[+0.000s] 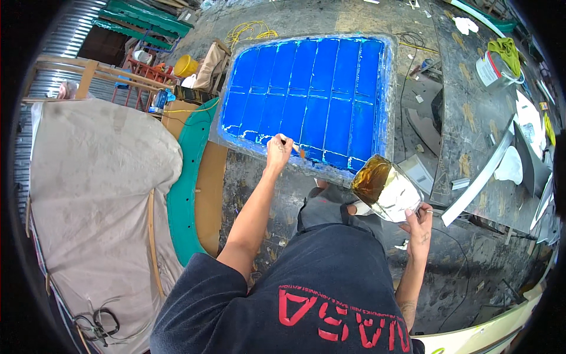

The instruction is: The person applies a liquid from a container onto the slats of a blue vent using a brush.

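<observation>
My left hand (279, 151) is closed round the dark handle of a small brush, over the near edge of a blue panel (318, 76). The brush's orange-brown bristles (299, 151) are at the panel's near rim; I cannot tell whether they touch it. Raised ribs and whitish lines cross the glossy panel, and a rough grey border runs around it. My right hand (418, 223) grips the rim of a pale cut-open container (401, 194). It is tilted beside the panel's near right corner, with amber-brown liquid (374, 177) in it.
On the left lie a grey cloth cover (100, 177) and a curved teal piece (187, 183). At the right, a white bucket (494, 69) with a green cloth (505, 52) stands near white strips and scraps (480, 177). A yellow cord (250, 29) lies behind the panel.
</observation>
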Demonstrator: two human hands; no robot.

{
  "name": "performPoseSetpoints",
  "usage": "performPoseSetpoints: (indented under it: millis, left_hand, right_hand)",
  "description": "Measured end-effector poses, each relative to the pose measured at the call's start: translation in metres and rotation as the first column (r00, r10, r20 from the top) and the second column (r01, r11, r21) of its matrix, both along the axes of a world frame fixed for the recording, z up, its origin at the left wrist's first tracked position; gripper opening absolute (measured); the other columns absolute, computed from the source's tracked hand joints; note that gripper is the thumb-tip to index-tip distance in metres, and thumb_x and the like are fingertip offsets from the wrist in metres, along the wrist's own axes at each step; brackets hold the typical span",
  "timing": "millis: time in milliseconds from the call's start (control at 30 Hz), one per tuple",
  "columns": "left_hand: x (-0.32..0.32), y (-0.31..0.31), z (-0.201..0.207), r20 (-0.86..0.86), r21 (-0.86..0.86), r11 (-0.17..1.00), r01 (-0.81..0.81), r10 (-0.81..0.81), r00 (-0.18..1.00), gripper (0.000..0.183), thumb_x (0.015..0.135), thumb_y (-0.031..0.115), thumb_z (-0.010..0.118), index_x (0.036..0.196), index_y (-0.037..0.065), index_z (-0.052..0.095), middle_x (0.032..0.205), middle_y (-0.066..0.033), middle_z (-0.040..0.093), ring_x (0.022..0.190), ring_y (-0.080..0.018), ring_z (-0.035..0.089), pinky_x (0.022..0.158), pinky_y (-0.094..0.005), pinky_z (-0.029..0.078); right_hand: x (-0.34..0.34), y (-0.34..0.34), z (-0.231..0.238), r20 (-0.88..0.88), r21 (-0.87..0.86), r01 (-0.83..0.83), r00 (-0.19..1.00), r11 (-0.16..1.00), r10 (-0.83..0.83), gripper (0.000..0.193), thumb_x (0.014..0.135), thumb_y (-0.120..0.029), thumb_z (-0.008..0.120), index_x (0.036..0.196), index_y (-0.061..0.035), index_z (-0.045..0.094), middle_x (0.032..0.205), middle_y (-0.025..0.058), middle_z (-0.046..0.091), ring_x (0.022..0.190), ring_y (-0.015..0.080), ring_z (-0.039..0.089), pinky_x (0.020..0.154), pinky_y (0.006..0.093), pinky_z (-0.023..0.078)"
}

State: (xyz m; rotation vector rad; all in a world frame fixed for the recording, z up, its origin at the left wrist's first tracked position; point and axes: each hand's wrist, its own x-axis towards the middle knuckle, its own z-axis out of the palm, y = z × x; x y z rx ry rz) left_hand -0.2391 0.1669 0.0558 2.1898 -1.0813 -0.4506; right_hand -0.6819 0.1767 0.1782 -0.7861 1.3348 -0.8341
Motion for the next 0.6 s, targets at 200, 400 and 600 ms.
performPoseSetpoints:
  millis: [200,400,600]
  left_hand:
    - [-0.008,0.001,-0.029,0.079,-0.046,0.996,0.07,-0.066,0.995,0.02,0.085,0.016,0.064,0.078,-0.002,0.067,0.069,-0.0151,0.069,0.064,-0.0256,0.069,0.062,-0.0379,0.052]
    - [0.019,-0.005,0.037,0.061,0.029,0.998,0.052,-0.053,0.997,0.02,0.089,0.014,0.06,0.083,-0.004,0.067,0.066,-0.0129,0.067,0.059,-0.0186,0.063,0.055,-0.0347,0.047]
    - [0.022,-0.028,0.022,-0.312,0.135,0.878,0.459,-0.402,0.861,0.021,0.095,0.018,0.058,0.099,0.002,0.071,0.082,-0.0059,0.07,0.075,-0.0143,0.063,0.065,-0.0317,0.048]
  right_hand:
    - [0.003,-0.004,0.001,-0.001,0.0,-0.055,0.998,0.998,0.055,0.055,0.083,-0.026,0.075,0.121,-0.0055,0.041,0.112,0.0073,0.057,0.101,0.0145,0.056,0.071,0.0286,0.05]
    - [0.0,-0.004,0.002,0.0,-0.014,-0.041,0.999,0.999,0.041,0.052,0.085,-0.024,0.074,0.121,-0.0057,0.041,0.111,0.0063,0.058,0.099,0.0138,0.057,0.071,0.0292,0.05]
    - [0.013,-0.007,0.005,-0.022,0.006,-0.025,0.999,1.0,0.026,0.05,0.085,-0.022,0.073,0.12,-0.0059,0.042,0.11,0.0057,0.058,0.096,0.0135,0.057,0.07,0.0286,0.049]
